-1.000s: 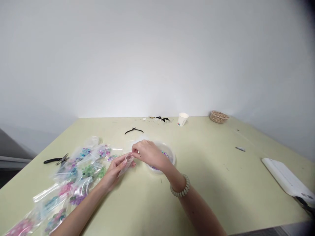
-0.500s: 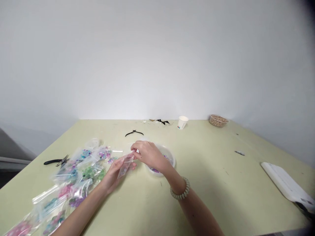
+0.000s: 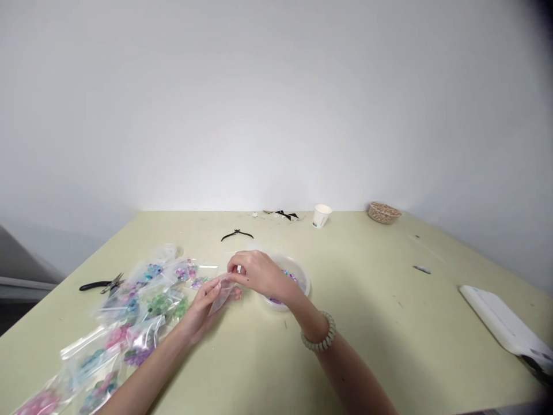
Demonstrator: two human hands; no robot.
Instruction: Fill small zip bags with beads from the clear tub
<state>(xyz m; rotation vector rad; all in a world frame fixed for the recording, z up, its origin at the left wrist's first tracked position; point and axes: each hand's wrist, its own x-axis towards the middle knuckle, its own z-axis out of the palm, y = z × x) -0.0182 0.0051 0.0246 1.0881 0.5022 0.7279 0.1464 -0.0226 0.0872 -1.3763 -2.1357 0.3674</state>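
My left hand (image 3: 204, 305) is closed on a small clear plastic zip bag (image 3: 220, 297), gripping it between thumb and fingers. Over the bag's upper edge, the fingertips of my right hand (image 3: 259, 274) are pinched together; what lies between them is hidden. A round white bowl (image 3: 306, 282) with purple and blue beads (image 3: 276, 301) stands under and behind my right hand, partly covered by it. Left of my hands lie several clear bags of coloured beads, among them green beads (image 3: 158, 304), pink beads (image 3: 117, 335) and purple beads (image 3: 137, 356).
Black-handled pliers (image 3: 101, 284) lie at the left, and a second pair of pliers (image 3: 237, 233) lies behind my hands. A paper cup (image 3: 320, 217), black scraps (image 3: 287, 215) and a tub of brownish bits (image 3: 383, 213) stand along the wall. A white slab-like object (image 3: 503, 320) lies at the right.
My right fingertips have shifted slightly left and down against the top of the bag. My left hand keeps its hold on the bag. The whole view has moved slightly.
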